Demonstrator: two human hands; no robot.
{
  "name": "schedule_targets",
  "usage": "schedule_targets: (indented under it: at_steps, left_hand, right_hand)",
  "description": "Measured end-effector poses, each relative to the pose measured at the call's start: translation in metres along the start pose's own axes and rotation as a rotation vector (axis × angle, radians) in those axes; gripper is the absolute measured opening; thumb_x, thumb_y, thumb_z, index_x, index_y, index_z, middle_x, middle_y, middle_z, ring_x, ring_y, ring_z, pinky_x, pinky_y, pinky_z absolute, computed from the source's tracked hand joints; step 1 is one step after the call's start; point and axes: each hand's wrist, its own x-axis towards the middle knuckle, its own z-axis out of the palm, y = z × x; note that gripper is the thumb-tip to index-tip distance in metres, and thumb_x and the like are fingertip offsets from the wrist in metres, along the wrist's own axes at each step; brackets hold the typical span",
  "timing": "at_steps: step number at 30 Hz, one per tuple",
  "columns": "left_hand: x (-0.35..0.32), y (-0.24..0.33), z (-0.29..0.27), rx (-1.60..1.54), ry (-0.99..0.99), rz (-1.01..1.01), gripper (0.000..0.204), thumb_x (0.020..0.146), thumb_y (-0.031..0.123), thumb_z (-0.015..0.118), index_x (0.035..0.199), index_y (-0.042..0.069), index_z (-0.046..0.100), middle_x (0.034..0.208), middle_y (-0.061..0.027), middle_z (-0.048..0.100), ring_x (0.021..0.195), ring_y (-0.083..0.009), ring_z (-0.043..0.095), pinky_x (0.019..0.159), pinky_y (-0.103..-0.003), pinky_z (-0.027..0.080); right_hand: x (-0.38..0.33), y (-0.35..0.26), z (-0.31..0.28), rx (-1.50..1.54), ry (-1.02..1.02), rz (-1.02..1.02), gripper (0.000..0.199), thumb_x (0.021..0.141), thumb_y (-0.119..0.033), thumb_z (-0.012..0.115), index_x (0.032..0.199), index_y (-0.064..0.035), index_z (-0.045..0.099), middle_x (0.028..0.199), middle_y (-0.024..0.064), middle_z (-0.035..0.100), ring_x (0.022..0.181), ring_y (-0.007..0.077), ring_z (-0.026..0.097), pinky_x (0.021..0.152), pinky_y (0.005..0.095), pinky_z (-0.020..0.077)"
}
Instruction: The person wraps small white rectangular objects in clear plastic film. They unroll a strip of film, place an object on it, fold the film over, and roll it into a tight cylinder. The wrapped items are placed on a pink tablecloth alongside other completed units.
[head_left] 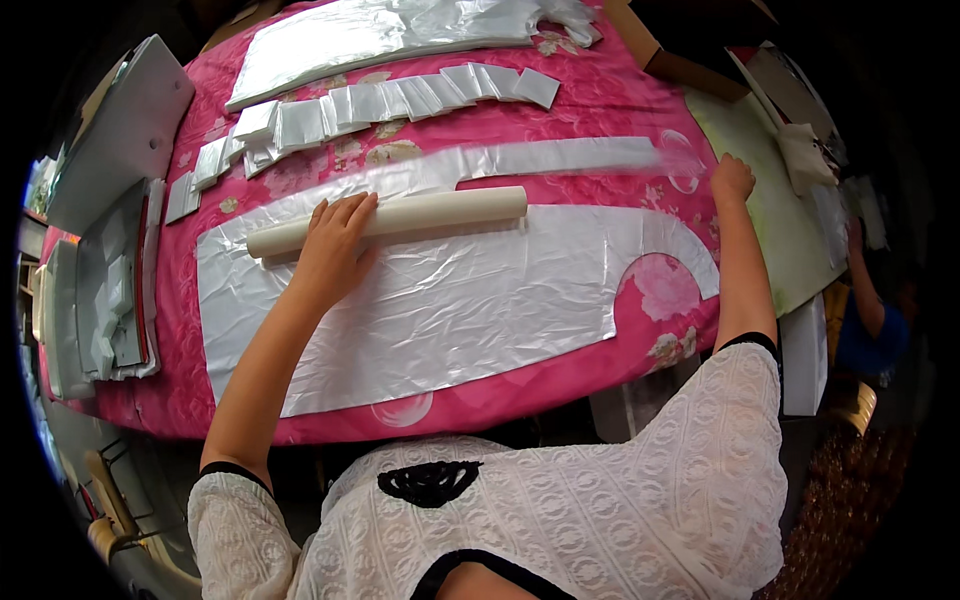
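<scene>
Cream roll (390, 222), judged light and stiff, lying across a thin crinkled silver sheet (450, 310) on the pink cloth (620, 100); pressed under the flat left hand (335, 250), fingers together; right hand (732, 180) closed at the sheet's far end; best gripped mid-length.

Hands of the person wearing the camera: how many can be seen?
2. The left hand rests on the cream roll; the right hand reaches the far right table edge.

Left hand (335, 248) flat, fingers spread; right hand (732, 180) outstretched, closed.
</scene>
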Motion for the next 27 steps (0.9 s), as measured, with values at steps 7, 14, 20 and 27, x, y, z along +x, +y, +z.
schedule_targets:
  at_steps: [7, 14, 20, 27]
  left_hand:
    - [0.001, 0.005, -0.016, -0.169, -0.251, 0.003, 0.047, 0.073, 0.005, 0.066, 0.117, 0.007, 0.051, 0.114, -0.0098, 0.057, 0.108, -0.0306, 0.051, 0.102, -0.048, 0.031]
    - [-0.029, 0.061, 0.002, -0.017, -0.146, 0.327, 0.042, 0.071, 0.005, 0.066, 0.111, 0.011, 0.057, 0.122, -0.0018, 0.053, 0.119, -0.0199, 0.046, 0.106, -0.056, 0.023]
    - [-0.065, 0.078, 0.001, -0.241, 0.055, 0.028, 0.051, 0.075, 0.015, 0.067, 0.122, 0.007, 0.049, 0.138, -0.0113, 0.037, 0.122, -0.0303, 0.040, 0.104, -0.048, 0.029]
    - [-0.054, 0.100, 0.025, -0.469, -0.028, -0.048, 0.068, 0.086, 0.033, 0.055, 0.139, -0.001, 0.027, 0.146, -0.0262, 0.016, 0.134, -0.0421, 0.020, 0.108, -0.046, 0.022]
  right_hand:
    - [-0.108, -0.094, -0.080, 0.739, 0.247, -0.623, 0.040, 0.075, -0.004, 0.052, 0.114, -0.0002, 0.056, 0.116, 0.0171, 0.056, 0.113, 0.0353, 0.047, 0.101, 0.0417, 0.0337]
    - [-0.285, -0.181, -0.168, 1.090, -0.508, -1.088, 0.064, 0.078, -0.025, 0.064, 0.131, 0.0010, 0.040, 0.113, 0.0194, 0.053, 0.104, 0.0325, 0.050, 0.091, 0.0393, 0.0413]
    - [-0.320, -0.176, -0.184, 1.094, -0.558, -0.769, 0.067, 0.081, -0.020, 0.060, 0.137, 0.0019, 0.031, 0.097, 0.0197, 0.052, 0.093, 0.0349, 0.053, 0.085, 0.0386, 0.0436]
    - [-0.320, -0.184, -0.145, 1.280, -0.249, -0.779, 0.051, 0.086, -0.022, 0.053, 0.129, 0.0037, 0.043, 0.119, 0.0218, 0.048, 0.112, 0.0351, 0.044, 0.097, 0.0402, 0.0358]
